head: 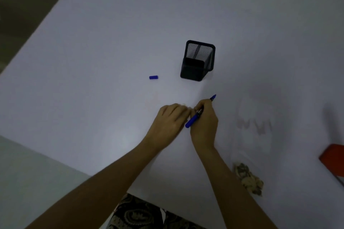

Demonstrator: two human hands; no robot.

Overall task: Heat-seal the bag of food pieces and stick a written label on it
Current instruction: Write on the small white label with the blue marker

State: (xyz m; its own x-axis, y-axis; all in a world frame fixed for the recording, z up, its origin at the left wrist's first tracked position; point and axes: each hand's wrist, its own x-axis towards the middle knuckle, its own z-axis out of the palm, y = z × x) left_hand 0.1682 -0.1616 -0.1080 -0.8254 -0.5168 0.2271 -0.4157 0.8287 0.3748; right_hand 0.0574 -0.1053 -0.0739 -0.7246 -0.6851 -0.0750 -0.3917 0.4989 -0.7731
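Observation:
My right hand (204, 122) grips a blue marker (193, 118) across its palm, the uncapped tip pointing up past the fingers. My left hand (170, 119) lies knuckles up right beside it, fingertips pressed to something small and pale between the two hands that I cannot make out. The marker's blue cap (153, 77) lies loose on the white table (111, 42), further away to the left. A clear plastic bag (255, 135) lies flat to the right of my hands, with brownish food pieces (248, 178) gathered at its near end.
A black mesh pen holder (198, 61) stands just beyond my hands. A red object (333, 156) is cut off by the right frame edge. The table's left edge runs diagonally, with floor beyond it. Patterned fabric (141, 214) shows at the near edge.

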